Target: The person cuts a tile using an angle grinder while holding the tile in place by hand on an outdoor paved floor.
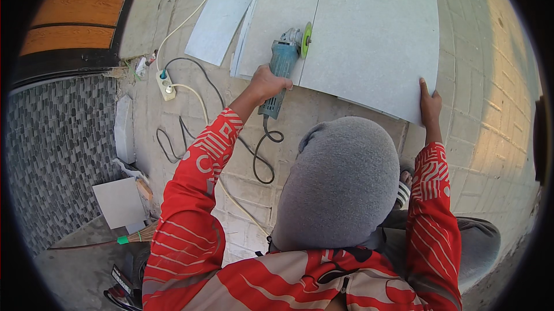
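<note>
My left hand [267, 84] is wrapped round the body of a teal angle grinder [283, 60]. The grinder's green-yellow disc [306, 40] stands upright over a thin dark line across a large pale grey tile [375, 34]; whether the disc touches the surface I cannot tell. At the near right corner of that tile, my right hand [430, 103] grips the edge, one finger lying on top and the others partly hidden. From the grinder's rear a dark cord [274, 136] loops over the paving.
Left of the tile lies a narrow tile piece [216, 19]. A white power strip [165, 86] with plugs and cables sits on the ground. Tile offcuts [119, 202] and a broom [141, 234] are by the mosaic wall [63, 149]. A rounded grey cloth-covered shape [340, 190] blocks the near middle.
</note>
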`<state>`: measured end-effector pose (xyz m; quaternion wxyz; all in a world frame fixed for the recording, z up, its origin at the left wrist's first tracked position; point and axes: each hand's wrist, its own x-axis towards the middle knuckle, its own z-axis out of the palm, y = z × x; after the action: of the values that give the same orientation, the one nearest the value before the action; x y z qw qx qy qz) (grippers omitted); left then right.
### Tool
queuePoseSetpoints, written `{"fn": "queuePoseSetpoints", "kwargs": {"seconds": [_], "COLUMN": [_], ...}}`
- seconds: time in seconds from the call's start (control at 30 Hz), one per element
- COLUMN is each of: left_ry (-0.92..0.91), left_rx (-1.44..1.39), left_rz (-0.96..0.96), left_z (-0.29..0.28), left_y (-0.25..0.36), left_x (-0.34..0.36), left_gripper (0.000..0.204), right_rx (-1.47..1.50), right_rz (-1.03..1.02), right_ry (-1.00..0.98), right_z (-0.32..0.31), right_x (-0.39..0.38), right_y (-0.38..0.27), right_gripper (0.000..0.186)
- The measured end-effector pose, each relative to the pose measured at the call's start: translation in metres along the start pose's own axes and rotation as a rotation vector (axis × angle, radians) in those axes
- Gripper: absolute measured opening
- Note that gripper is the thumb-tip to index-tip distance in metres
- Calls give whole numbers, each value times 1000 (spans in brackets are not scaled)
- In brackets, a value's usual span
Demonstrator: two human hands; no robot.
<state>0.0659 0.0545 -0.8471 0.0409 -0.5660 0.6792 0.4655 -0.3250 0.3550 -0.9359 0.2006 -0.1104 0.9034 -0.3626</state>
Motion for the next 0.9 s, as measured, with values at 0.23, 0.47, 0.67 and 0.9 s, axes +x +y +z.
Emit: {"fn": "queuePoseSetpoints", "kwargs": {"seconds": [0.23, 0.47, 0.67, 0.9], "left_ry": [4, 27, 28, -26], "left_rx": [9, 8, 13, 19], "left_rz": [1, 23, 18, 7], "left_z": [-1, 1, 4, 3], "left_y": [-8, -11, -19, -23], "left_x": [-1, -2, 0, -1], "left_gripper": [53, 51, 50, 69], "right_rx": [5, 1, 15, 3], "right_rz": [8, 9, -1, 7], "right_ry": [-6, -6, -17, -6], "right_z": [2, 2, 3, 1], "right_x": [-2, 0, 2, 2], "right_y": [-3, -2, 0, 2], "right_gripper": [86, 85, 84, 85]}}
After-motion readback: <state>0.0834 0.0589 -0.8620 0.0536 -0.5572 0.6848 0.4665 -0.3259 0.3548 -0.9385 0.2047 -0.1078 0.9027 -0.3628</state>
